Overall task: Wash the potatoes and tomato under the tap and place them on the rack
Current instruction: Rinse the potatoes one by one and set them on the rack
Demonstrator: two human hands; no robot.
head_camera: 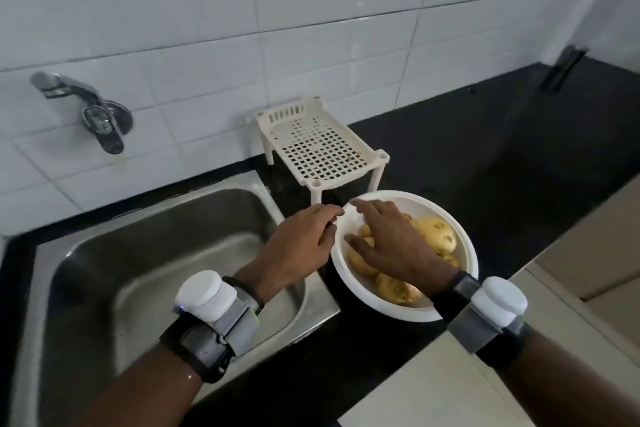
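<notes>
A white bowl (464, 253) on the black counter holds several yellow potatoes (436, 234). No tomato shows. My right hand (391, 243) reaches into the bowl with fingers spread over the potatoes, touching them; no clear grasp shows. My left hand (301, 246) grips the bowl's left rim, thumb and fingers curled at the edge. The white perforated rack (318, 146) stands empty just behind the bowl. The chrome tap (100, 118) sticks out of the tiled wall above the sink, with no water running.
The steel sink (145, 253) lies left of the bowl, empty. The black counter (502, 149) stretches right and back. A metal fitting (564, 71) leans at the far right wall. A beige surface (588, 270) borders the counter front right.
</notes>
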